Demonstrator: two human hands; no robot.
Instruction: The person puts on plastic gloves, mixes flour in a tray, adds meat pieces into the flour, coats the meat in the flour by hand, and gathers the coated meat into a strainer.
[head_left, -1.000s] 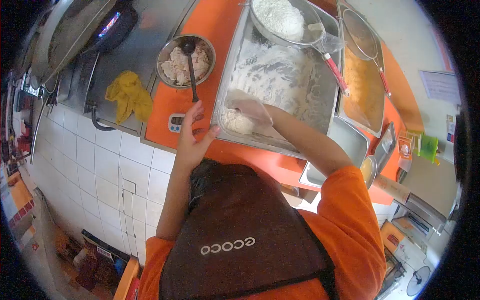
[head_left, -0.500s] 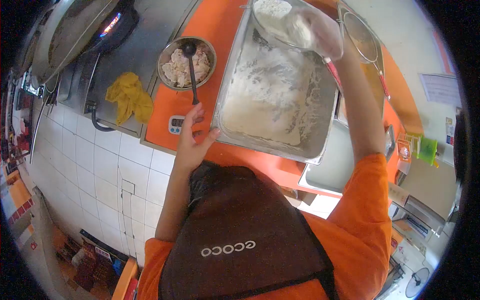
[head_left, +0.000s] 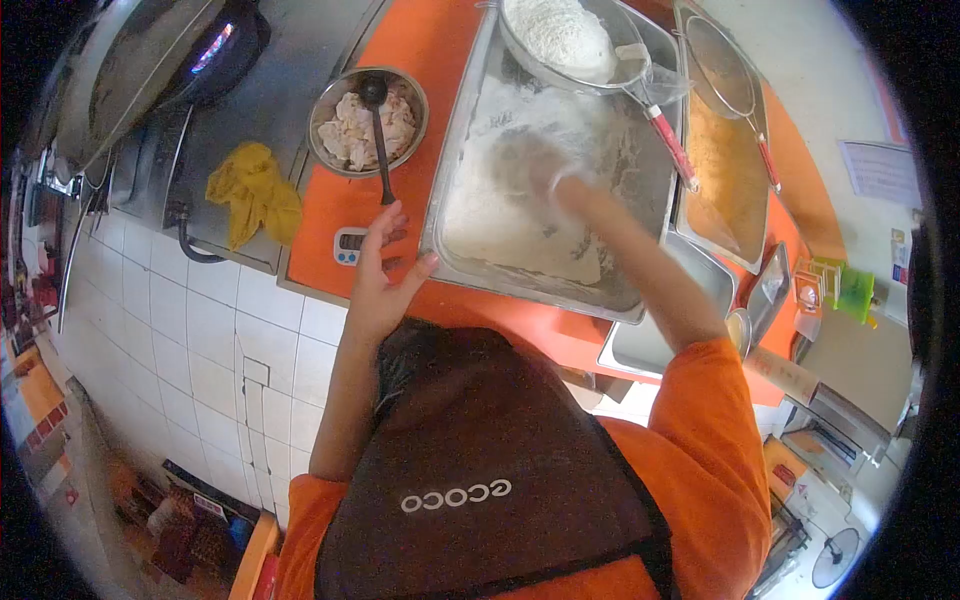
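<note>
My right hand (head_left: 550,180), smeared by motion and seemingly in a clear glove, is over the middle of a metal tray (head_left: 437,225) with white powder spread on its bottom. Its fingers cannot be made out. My left hand (head_left: 388,270) stays at the tray's lower left corner, fingers apart, holding nothing. Across the tray's far end rests a sieve (head_left: 560,40) heaped with white powder, its red handle (head_left: 670,145) pointing down to the right. A metal bowl (head_left: 365,125) of pale, coated pieces stands left of the tray, a black spoon (head_left: 380,140) in it.
A small timer (head_left: 349,246) lies near my left hand. Further left are a yellow cloth (head_left: 255,193) and a dark wok (head_left: 225,60). To the right are a tray of orange crumbs (head_left: 712,150) with a second sieve (head_left: 720,65) and another metal tray (head_left: 650,345).
My right hand went from the tray's near left corner up to the sieve, then back down over the powder. The pale lump at that corner is gone from there. My left hand stayed put.
</note>
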